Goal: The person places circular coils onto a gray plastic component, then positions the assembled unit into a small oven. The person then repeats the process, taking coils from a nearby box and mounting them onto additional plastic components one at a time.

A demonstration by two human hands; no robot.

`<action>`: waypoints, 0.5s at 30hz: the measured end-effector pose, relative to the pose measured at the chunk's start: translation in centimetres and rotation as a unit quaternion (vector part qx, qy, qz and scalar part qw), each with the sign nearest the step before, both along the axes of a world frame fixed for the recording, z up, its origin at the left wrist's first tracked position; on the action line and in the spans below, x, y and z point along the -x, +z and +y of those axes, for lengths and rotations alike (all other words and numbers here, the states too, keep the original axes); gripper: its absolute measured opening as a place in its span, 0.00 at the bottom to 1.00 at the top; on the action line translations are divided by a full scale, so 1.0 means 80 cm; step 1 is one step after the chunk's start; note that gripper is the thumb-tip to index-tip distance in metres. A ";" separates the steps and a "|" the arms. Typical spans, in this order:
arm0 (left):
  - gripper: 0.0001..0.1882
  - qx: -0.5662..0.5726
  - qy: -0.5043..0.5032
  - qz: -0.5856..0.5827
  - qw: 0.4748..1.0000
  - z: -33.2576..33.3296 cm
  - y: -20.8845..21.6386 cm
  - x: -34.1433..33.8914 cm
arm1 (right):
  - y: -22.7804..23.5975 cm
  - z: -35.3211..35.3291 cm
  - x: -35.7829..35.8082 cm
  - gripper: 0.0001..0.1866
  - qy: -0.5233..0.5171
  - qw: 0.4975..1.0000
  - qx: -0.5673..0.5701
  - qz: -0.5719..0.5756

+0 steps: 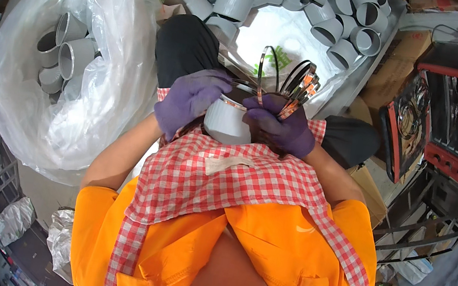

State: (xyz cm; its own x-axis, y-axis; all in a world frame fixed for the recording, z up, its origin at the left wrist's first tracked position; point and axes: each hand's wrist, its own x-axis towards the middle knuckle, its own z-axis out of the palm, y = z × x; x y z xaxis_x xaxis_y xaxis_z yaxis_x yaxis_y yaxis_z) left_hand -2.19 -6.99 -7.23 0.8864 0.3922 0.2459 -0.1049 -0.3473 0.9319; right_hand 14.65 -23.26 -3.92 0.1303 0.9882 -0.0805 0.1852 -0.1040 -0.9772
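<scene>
A grey plastic pipe fitting (228, 124), shaped like a short cup, stands in my lap with a shiny metal rim around its upper edge. At its left, my gloved left hand (192, 101) is closed, its fingertips at the rim. My gloved right hand (283, 126) grips a bunch of thin shiny metal rings (303, 88), which fan out above the fingers. The thumb side of that hand touches the fitting's right edge. One of the rings stands upright over the fitting. Part of the fitting's mouth is hidden by the gloves.
To the left, a large clear plastic bag (122, 26) holds several grey fittings (76, 58). Many more grey fittings (233, 5) lie ahead on white sheeting (273, 28). At the right stand cardboard boxes (398, 62) and a red oven (452, 117) with its door open.
</scene>
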 end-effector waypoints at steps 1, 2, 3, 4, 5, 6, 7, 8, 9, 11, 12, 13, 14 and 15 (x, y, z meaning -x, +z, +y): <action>0.08 -0.008 0.008 0.032 0.999 0.001 -0.006 -0.003 | 0.002 0.000 -0.001 0.10 0.001 0.999 -0.010 -0.041; 0.08 0.010 0.009 0.052 0.999 -0.001 -0.010 -0.003 | 0.007 0.001 -0.006 0.11 0.014 0.991 -0.029 -0.128; 0.08 0.027 0.010 0.073 0.997 -0.003 -0.014 -0.004 | 0.010 0.001 -0.009 0.12 0.026 0.975 -0.048 -0.214; 0.08 0.044 0.009 0.093 0.995 -0.005 -0.019 -0.005 | 0.009 0.000 -0.009 0.11 0.013 0.965 -0.085 -0.249; 0.12 0.047 -0.031 0.084 0.995 -0.002 -0.027 -0.004 | 0.007 -0.003 -0.008 0.11 -0.001 0.951 -0.120 -0.284; 0.14 0.127 0.005 0.102 0.987 -0.008 -0.032 -0.005 | 0.003 -0.006 -0.007 0.11 -0.014 0.935 -0.156 -0.318; 0.16 0.207 0.038 0.119 0.970 -0.022 -0.024 -0.012 | -0.003 -0.009 -0.007 0.11 -0.021 0.943 -0.146 -0.299; 0.19 0.285 0.072 0.136 0.946 -0.028 -0.017 -0.017 | -0.008 -0.012 -0.007 0.11 -0.019 0.944 -0.142 -0.297; 0.26 0.424 -0.018 0.216 0.879 -0.018 -0.011 -0.020 | -0.012 -0.014 -0.008 0.11 -0.016 0.945 -0.139 -0.294; 0.28 0.568 -0.080 0.218 0.789 -0.020 -0.022 -0.022 | -0.023 -0.011 -0.013 0.12 0.011 0.897 -0.220 -0.382; 0.29 0.634 -0.111 0.216 0.734 -0.021 -0.028 -0.023 | -0.023 -0.016 -0.007 0.12 -0.080 0.969 -0.085 -0.218; 0.31 0.637 -0.123 0.224 0.727 -0.019 -0.031 -0.024 | -0.009 -0.016 0.005 0.13 -0.168 0.983 0.057 -0.043; 0.31 0.614 -0.114 0.204 0.754 -0.020 -0.035 -0.026 | -0.020 -0.022 0.003 0.15 -0.188 0.980 0.060 -0.013; 0.31 0.590 -0.105 0.185 0.779 -0.023 -0.038 -0.026 | -0.033 -0.028 0.003 0.18 -0.209 0.976 0.063 0.019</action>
State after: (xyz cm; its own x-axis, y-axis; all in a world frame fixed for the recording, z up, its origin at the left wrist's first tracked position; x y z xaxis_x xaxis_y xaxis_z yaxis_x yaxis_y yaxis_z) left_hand -0.10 -8.83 -10.28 0.8865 -0.0119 -0.4625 0.3071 0.7628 0.5690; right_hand 14.42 -25.47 -6.53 0.5152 0.8308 -0.2105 0.0642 -0.2823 -0.9572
